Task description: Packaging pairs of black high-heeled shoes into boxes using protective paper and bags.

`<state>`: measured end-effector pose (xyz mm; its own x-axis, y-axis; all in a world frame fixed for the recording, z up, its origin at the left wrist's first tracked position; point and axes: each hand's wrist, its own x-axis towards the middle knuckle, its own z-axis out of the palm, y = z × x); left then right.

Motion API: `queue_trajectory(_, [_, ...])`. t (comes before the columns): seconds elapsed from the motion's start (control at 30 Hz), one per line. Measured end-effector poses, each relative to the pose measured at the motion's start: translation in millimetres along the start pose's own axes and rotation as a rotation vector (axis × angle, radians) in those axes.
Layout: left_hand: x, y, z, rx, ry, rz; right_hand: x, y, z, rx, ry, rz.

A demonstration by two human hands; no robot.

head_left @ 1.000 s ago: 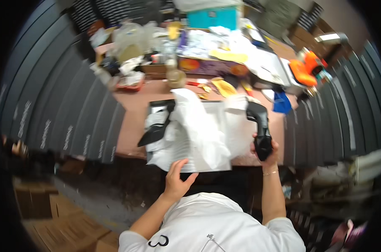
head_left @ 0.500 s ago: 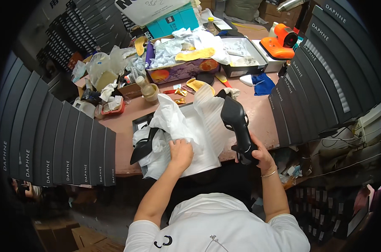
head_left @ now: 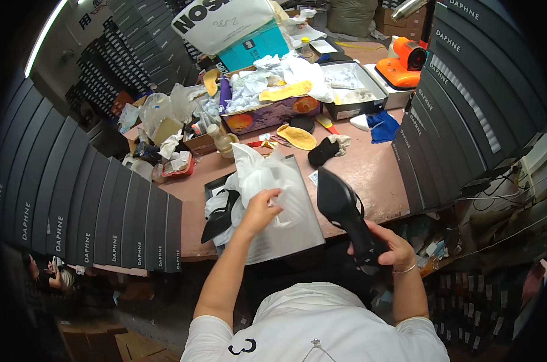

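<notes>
A black heeled shoe [head_left: 338, 199] is held in my right hand [head_left: 395, 246], which is closed round its heel end. Its dark sole faces up and its pointed toe leans away from me, to the right of a shoebox [head_left: 316, 232]. Over that box, my left hand [head_left: 261, 210] is above white wrapping paper [head_left: 255, 172], its thumb and forefinger apart. A pale, thin foam sheet [head_left: 294, 211] lies across the box's right part. The other black shoe [head_left: 222, 218] sits at the box's left side, partly covered by the paper.
Dark shoeboxes [head_left: 98, 211] stand in a row at left, with another stack [head_left: 454, 120] at right. Behind lie a carton of crumpled paper [head_left: 270, 114], a yellow insole [head_left: 297, 137], a black pad [head_left: 325, 151], a blue cloth [head_left: 383, 127] and an orange device [head_left: 400, 63].
The foam sheet, raised beside the shoe before, now lies down over the box. My right hand has brought the shoe nearer me and turned it; my left hand has shifted up off the paper.
</notes>
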<state>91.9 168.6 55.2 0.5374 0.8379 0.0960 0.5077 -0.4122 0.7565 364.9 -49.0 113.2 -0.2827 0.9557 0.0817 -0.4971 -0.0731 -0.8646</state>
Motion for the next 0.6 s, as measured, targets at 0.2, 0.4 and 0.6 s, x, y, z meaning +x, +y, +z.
queue_trajectory(0.2, [-14,38,-66,-0.025,0.39,0.152,32,-8,37,-0.08,-0.578,0.072])
queue_trajectory(0.4, [-96,66,-68,-0.24,0.587,0.229,111,23,75,-0.413,-0.455,0.169])
queue_trajectory(0.6, [-101,14,-117,0.168,0.36,0.185,121,59,50,0.244,-0.308,0.35])
